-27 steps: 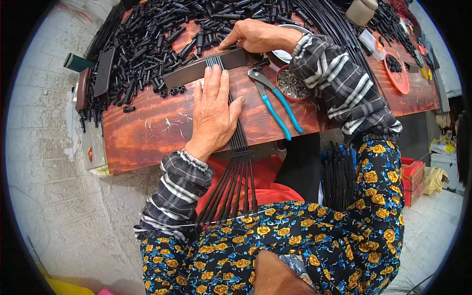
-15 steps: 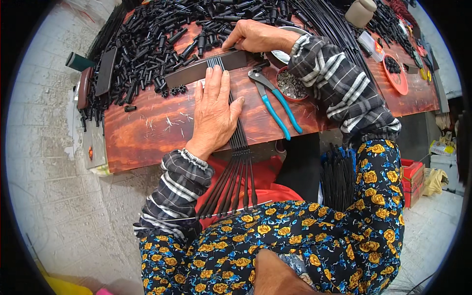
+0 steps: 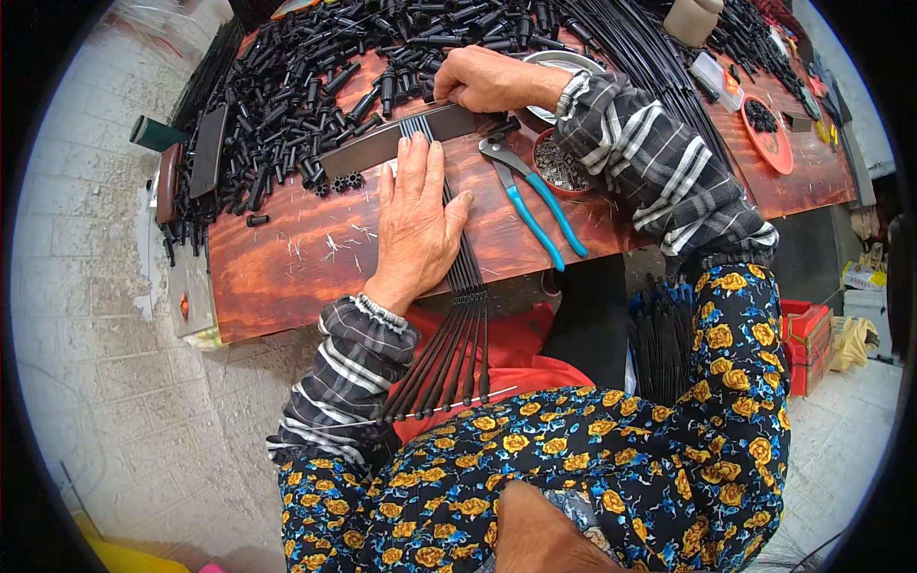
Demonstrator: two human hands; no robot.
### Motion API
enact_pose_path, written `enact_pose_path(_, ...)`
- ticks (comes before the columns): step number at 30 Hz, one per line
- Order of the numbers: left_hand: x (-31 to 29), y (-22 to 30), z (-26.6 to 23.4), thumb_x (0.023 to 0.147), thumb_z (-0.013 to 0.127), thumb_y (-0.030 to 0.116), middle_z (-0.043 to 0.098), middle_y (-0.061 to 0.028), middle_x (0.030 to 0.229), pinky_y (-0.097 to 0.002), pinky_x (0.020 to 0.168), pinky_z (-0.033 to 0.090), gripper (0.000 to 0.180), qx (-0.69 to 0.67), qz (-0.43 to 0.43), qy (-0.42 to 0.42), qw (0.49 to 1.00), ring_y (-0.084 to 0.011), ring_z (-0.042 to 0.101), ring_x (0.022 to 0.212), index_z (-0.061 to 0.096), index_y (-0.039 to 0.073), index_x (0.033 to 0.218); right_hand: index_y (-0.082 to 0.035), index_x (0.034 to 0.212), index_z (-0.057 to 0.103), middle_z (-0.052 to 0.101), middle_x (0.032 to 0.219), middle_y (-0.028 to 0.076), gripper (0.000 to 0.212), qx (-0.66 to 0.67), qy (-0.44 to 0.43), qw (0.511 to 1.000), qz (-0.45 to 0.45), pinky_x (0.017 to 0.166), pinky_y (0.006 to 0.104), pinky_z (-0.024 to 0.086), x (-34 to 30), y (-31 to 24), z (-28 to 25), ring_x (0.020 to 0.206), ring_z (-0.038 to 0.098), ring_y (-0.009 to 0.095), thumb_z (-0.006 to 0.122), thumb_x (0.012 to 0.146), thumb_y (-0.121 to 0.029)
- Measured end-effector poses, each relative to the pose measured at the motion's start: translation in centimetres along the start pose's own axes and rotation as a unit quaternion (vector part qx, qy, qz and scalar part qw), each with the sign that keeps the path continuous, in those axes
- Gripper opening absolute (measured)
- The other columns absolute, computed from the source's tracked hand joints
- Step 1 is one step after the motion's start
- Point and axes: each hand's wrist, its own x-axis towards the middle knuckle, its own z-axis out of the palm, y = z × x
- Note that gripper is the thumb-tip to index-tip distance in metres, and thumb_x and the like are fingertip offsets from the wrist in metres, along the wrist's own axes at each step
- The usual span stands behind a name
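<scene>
My left hand (image 3: 416,220) lies flat on a bundle of thin black rods (image 3: 465,272) that look like umbrella ribs, its fingers stretched toward a dark bar. Their far tips reach the long dark bar (image 3: 382,145) lying across the table. Below the table edge the rods fan out over my lap, their thicker ends lined up along a thin pale wire (image 3: 497,392). My right hand (image 3: 487,78) is just behind the bar's right part, fingers curled and pinched at its far edge; what they hold is too small to make out.
Blue-handled pliers (image 3: 537,205) lie right of the rods, beside a red bowl of small metal pieces (image 3: 559,164). Many black tubular parts (image 3: 287,110) heap behind the bar. A red dish (image 3: 769,143) sits far right. The table's front edge (image 3: 277,331) borders my lap.
My right hand's forefinger, stretched out along the bar's far edge before, is now curled in with the other fingers. My left hand stays on the rods.
</scene>
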Motion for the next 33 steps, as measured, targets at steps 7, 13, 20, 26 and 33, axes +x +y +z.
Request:
enact_pose_path(7, 0.2, 0.1, 0.0, 0.089, 0.056, 0.027, 0.028, -0.0228, 0.146, -0.051, 0.111, 0.017, 0.061, -0.004, 0.005, 0.001, 1.0, -0.037, 0.023, 0.138, 0.036, -0.004, 0.136, -0.001, 0.093, 0.07, 0.069, 0.081, 0.016, 0.023, -0.002, 0.026, 1.0, -0.002, 0.068, 0.0341, 0.051, 0.0, 0.5, -0.3, 0.075, 0.067, 0.026, 0.06, 0.072, 0.0)
enact_pose_path(13, 0.2, 0.0, -0.1, 0.088, 0.057, 0.027, 0.028, -0.0229, 0.146, -0.0505, 0.111, 0.017, 0.061, -0.01, 0.001, 0.001, 1.0, -0.0371, 0.023, 0.138, 0.036, -0.004, 0.137, -0.005, 0.098, 0.07, 0.069, 0.084, 0.013, 0.025, 0.028, 0.004, 1.0, -0.012, 0.069, 0.0328, 0.05, 0.5, 0.2, -0.1, 0.076, 0.067, 0.023, 0.062, 0.075, -0.003)
enact_pose_path(20, 0.1, 0.1, 0.3, 0.089, 0.056, 0.027, 0.028, -0.0229, 0.146, -0.0509, 0.111, 0.017, 0.061, -0.01, -0.003, -0.005, 1.0, -0.0368, 0.023, 0.138, 0.036, -0.004, 0.137, -0.004, 0.101, 0.07, 0.07, 0.089, 0.015, 0.031, 0.043, -0.003, 0.999, 0.013, 0.073, 0.0323, 0.051, 0.4, 0.6, 0.3, 0.08, 0.067, 0.023, 0.055, 0.074, 0.002)
enact_pose_path(26, 0.2, 0.1, 0.0, 0.089, 0.055, 0.028, 0.027, -0.0225, 0.146, -0.0511, 0.111, 0.017, 0.061, -0.005, -0.001, -0.007, 1.0, -0.0362, 0.022, 0.138, 0.036, -0.004, 0.137, -0.002, 0.101, 0.069, 0.069, 0.09, 0.016, 0.033, 0.049, 0.021, 0.999, -0.01, 0.074, 0.0328, 0.051, 0.5, 0.2, 0.5, 0.082, 0.067, 0.025, 0.053, 0.073, 0.002)
enact_pose_path(33, 0.2, 0.2, 0.0, 0.089, 0.055, 0.027, 0.028, -0.0226, 0.146, -0.0512, 0.111, 0.017, 0.06, 0.0, -0.002, -0.01, 1.0, -0.0364, 0.023, 0.138, 0.036, -0.005, 0.136, 0.001, 0.099, 0.068, 0.068, 0.088, 0.019, 0.033, 0.021, 0.041, 0.999, 0.01, 0.073, 0.036, 0.051, 1.1, -0.9, 0.4, 0.082, 0.067, 0.028, 0.053, 0.07, 0.001)
